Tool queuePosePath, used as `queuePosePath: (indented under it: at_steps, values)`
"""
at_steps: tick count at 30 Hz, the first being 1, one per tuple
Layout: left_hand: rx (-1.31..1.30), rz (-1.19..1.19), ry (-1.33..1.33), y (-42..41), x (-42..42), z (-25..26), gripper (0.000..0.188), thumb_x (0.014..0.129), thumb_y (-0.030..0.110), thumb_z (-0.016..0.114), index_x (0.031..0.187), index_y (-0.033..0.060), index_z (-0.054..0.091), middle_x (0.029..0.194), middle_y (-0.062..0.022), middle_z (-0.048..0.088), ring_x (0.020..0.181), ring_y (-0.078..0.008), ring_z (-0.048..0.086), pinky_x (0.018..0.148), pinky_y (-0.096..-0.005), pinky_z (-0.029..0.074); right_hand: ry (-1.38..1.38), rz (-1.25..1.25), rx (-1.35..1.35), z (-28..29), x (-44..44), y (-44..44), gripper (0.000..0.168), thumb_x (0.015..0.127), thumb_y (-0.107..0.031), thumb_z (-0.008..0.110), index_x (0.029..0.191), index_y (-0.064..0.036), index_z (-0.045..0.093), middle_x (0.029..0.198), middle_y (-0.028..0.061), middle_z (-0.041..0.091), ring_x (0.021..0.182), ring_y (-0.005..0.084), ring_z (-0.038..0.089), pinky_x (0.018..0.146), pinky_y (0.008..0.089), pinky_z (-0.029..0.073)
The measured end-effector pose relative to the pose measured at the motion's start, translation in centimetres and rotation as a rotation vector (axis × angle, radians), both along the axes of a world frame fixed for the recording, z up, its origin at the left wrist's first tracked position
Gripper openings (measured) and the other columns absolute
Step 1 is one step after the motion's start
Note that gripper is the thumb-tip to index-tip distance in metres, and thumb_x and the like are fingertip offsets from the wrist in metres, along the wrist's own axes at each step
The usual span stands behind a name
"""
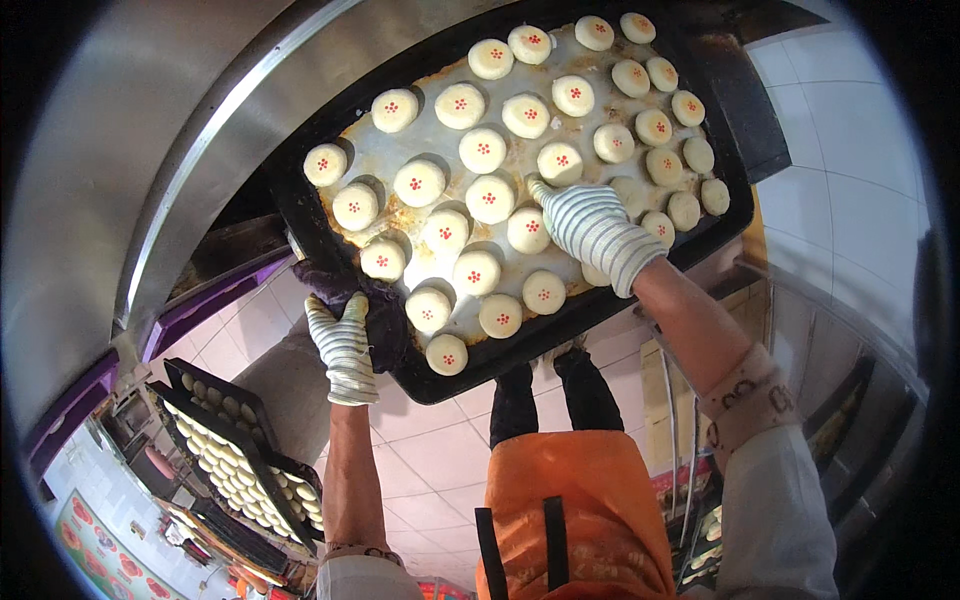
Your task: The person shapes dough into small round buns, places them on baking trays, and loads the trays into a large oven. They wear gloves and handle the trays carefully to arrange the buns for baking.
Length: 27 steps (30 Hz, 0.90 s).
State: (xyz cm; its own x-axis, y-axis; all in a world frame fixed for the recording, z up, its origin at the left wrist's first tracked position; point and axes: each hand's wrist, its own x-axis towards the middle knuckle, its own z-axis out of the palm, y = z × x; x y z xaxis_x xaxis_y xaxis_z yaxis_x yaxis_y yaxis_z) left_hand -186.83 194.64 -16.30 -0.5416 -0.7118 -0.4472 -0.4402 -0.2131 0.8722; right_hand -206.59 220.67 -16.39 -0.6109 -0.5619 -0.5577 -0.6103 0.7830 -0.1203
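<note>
A black-rimmed baking tray (pixel 442 390) lies tilted across the view, bearing rows of round pale pastries, most with red dots on top. My left hand (pixel 342 341), in a striped knit glove, grips a dark cloth (pixel 386 319) at the tray's near left corner. My right hand (pixel 600 225), in a matching glove, is over the tray. One of its fingertips rests beside a red-dotted pastry (pixel 559 164), close to another pastry (pixel 528 229). The remaining right fingers are hidden beneath the glove, so I cannot see whether they hold anything.
A curved stainless-steel panel (pixel 217 112) rises along the left, with a purple-edged ledge (pixel 214 304) below it. Trays of pale pastries (pixel 232 469) stand at lower left. A metal rack (pixel 690 465) is at lower right, above the tiled floor (pixel 420 465).
</note>
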Motion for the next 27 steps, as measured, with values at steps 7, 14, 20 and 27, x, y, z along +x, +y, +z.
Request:
queuePosePath:
  at_steps: [7,14,20,27]
  values:
    - [-0.003,0.021,-0.043,-0.3,-0.3,-2.7,0.039,0.074,-0.010,0.064,0.108,0.0033,0.051,0.096,-0.0032,0.059,0.080,-0.0126,0.053,0.075,-0.0269,0.047,0.007,-0.385,-0.272,7.0,-1.6,0.8,0.035,0.092,-0.027,0.044,0.117,-0.005,0.055,0.077,0.0183,0.066,0.069,0.0324,0.065,0.061,0.0428,0.051]
    - [-0.060,-0.026,-0.053,0.8,-1.0,-2.3,0.041,0.082,0.001,0.065,0.120,0.0016,0.049,0.108,-0.0062,0.059,0.091,-0.0144,0.053,0.084,-0.0271,0.045,0.241,-0.663,-0.708,1.3,-1.1,14.2,0.023,0.090,-0.016,0.052,0.109,-0.007,0.060,0.094,0.0174,0.066,0.088,0.0310,0.063,0.078,0.0364,0.050]
    - [-0.119,0.117,0.016,-1.0,3.7,-4.7,0.025,0.095,0.017,0.053,0.114,0.0002,0.053,0.101,-0.0036,0.059,0.085,-0.0108,0.050,0.080,-0.0244,0.045,0.172,-0.492,-0.454,-1.6,1.2,17.1,0.037,0.083,-0.020,0.059,0.119,-0.010,0.055,0.115,0.0130,0.060,0.103,0.0316,0.058,0.088,0.0392,0.046]
    - [-0.217,0.287,0.087,-0.2,2.5,3.9,0.027,0.094,0.016,0.053,0.120,0.0102,0.048,0.106,-0.0043,0.056,0.091,-0.0143,0.053,0.083,-0.0296,0.048,0.259,-0.116,-0.188,-2.1,0.9,10.0,0.061,0.078,-0.021,0.063,0.134,-0.015,0.040,0.136,0.0106,0.041,0.118,0.0299,0.047,0.098,0.0455,0.038]
